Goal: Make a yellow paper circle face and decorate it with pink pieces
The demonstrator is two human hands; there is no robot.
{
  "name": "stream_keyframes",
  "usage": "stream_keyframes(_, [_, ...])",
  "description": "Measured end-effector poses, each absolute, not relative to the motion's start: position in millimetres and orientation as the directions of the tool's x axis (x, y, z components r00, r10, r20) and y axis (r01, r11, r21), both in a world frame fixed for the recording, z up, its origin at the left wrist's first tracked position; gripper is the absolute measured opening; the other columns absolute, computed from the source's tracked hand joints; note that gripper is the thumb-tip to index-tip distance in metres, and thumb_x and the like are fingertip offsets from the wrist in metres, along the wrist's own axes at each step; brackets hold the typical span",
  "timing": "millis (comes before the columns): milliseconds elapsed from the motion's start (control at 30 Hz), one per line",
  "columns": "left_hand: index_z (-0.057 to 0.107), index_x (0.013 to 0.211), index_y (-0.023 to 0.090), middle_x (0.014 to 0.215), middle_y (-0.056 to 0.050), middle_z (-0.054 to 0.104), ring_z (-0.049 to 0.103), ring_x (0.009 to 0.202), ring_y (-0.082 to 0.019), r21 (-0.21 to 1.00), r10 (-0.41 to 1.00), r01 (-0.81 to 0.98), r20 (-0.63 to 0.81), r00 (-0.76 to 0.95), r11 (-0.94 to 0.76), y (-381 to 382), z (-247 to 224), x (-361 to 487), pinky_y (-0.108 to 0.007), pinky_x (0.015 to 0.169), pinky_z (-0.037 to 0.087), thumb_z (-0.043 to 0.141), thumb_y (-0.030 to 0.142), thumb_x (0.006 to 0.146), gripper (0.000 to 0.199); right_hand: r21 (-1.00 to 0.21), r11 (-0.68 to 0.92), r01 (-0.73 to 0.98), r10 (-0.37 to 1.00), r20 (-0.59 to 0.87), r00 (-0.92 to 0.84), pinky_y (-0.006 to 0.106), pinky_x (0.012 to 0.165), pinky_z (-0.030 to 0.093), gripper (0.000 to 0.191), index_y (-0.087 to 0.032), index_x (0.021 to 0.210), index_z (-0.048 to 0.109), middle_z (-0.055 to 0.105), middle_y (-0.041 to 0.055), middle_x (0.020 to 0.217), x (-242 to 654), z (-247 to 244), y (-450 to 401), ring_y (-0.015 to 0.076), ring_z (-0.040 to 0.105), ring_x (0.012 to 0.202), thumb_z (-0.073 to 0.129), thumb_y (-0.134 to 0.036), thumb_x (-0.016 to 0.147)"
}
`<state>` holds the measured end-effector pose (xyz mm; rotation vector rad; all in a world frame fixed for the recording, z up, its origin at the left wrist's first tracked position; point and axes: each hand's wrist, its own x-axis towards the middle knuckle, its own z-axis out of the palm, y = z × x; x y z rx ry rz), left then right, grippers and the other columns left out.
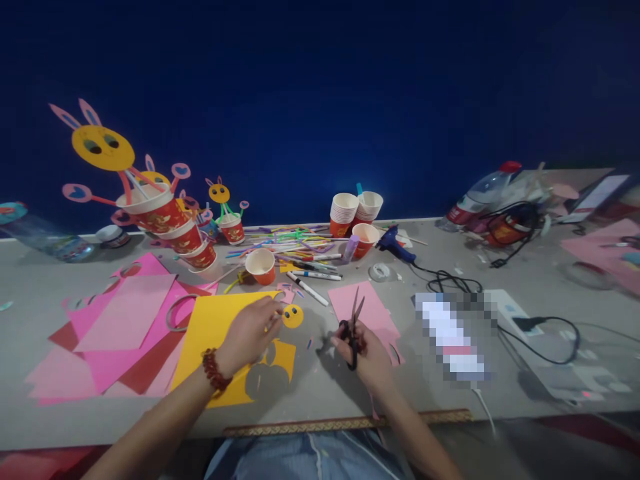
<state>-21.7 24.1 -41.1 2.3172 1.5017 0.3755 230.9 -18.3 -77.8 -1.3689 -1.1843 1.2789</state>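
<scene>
My right hand [367, 350] holds a pair of black-handled scissors [355, 333], blades pointing up and slightly parted. My left hand [253, 333] has its fingertips pinched together at the left edge of a small round yellow paper face [293, 316] with two eyes; what is between the fingers, if anything, I cannot make out. Beneath this hand lie yellow paper sheets [205, 327], one with round cut-outs. Small pink and blue paper pieces [287, 293] lie just beyond the face. Past the scissors is a pink sheet [360, 303] with a cut edge.
Paper-cup rabbit figures [165, 213] stand at the back left, beside fanned pink sheets [125, 313]. Markers [307, 288], colored sticks [290, 240] and paper cups [260, 265] fill the middle. A blue glue gun [396, 245], its cord, and a blurred-out device [453, 337] are at right.
</scene>
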Motion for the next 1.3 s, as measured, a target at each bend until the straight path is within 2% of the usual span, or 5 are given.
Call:
stream_keyframes(133, [0.062, 0.095, 0.021, 0.095, -0.007, 0.063, 0.060, 0.095, -0.025, 0.421, 0.799, 0.728, -0.010, 0.601, -0.542, 9.3, -50.1, 16.3, -0.034, 0.082, 0.042, 0.054, 0.023, 0.092, 0.009, -0.986, -0.139, 0.088, 0.990, -0.138, 0.009, 0.029, 0.061, 0.046, 0.028, -0.020, 0.080, 0.060, 0.062, 0.0007, 0.072, 230.6, -76.0, -19.1, 0.0175, 0.056, 0.064, 0.075, -0.041, 0.072])
stream_keyframes(400, [0.059, 0.103, 0.018, 0.104, -0.010, 0.062, 0.059, 0.098, -0.027, 0.335, 0.800, 0.778, -0.104, 0.591, -0.532, 12.9, -58.3, 34.1, -0.037, 0.081, 0.043, 0.056, 0.019, 0.089, 0.014, -0.990, -0.112, 0.084, 0.993, -0.109, 0.037, 0.029, 0.063, 0.045, 0.029, -0.019, 0.081, 0.059, 0.062, 0.0009, 0.074, 239.4, -80.2, -24.0, 0.0176, 0.056, 0.066, 0.075, -0.043, 0.074])
stream_keyframes(833, [0.057, 0.085, 0.019, 0.090, -0.006, 0.063, 0.057, 0.090, -0.022, 0.519, 0.801, 0.699, -0.044, 0.597, -0.492, 10.9, -64.4, 35.4, -0.033, 0.081, 0.042, 0.046, 0.006, 0.085, 0.017, -0.989, -0.129, 0.067, 0.992, -0.128, 0.017, 0.029, 0.064, 0.047, 0.031, -0.019, 0.081, 0.059, 0.063, 0.0015, 0.075, 234.3, -81.8, -22.4, 0.0174, 0.057, 0.068, 0.076, -0.043, 0.072])
stream_keyframes(1067, [0.054, 0.095, 0.018, 0.082, -0.001, 0.060, 0.056, 0.075, -0.015, 0.966, 0.886, 0.259, -0.121, 0.448, 0.000, 7.8, -59.2, 34.9, -0.027, 0.071, 0.045, 0.063, 0.024, 0.083, 0.015, -0.990, -0.127, 0.056, 0.990, -0.131, -0.058, 0.029, 0.061, 0.047, 0.024, -0.020, 0.079, 0.059, 0.062, -0.0004, 0.071, 224.1, -76.9, -26.5, 0.0167, 0.058, 0.063, 0.076, -0.035, 0.071])
stream_keyframes(1300, [0.055, 0.093, 0.018, 0.084, -0.001, 0.059, 0.057, 0.079, -0.014, 0.982, 0.897, -0.023, -0.160, 0.412, 0.186, 2.2, -40.4, 36.4, -0.026, 0.074, 0.044, 0.074, 0.035, 0.078, 0.030, -0.996, -0.059, -0.069, 0.998, -0.058, -0.022, 0.028, 0.058, 0.049, 0.024, -0.020, 0.085, 0.060, 0.064, 0.0016, 0.078, 203.6, -75.0, -33.3, 0.0160, 0.059, 0.063, 0.075, -0.033, 0.071])
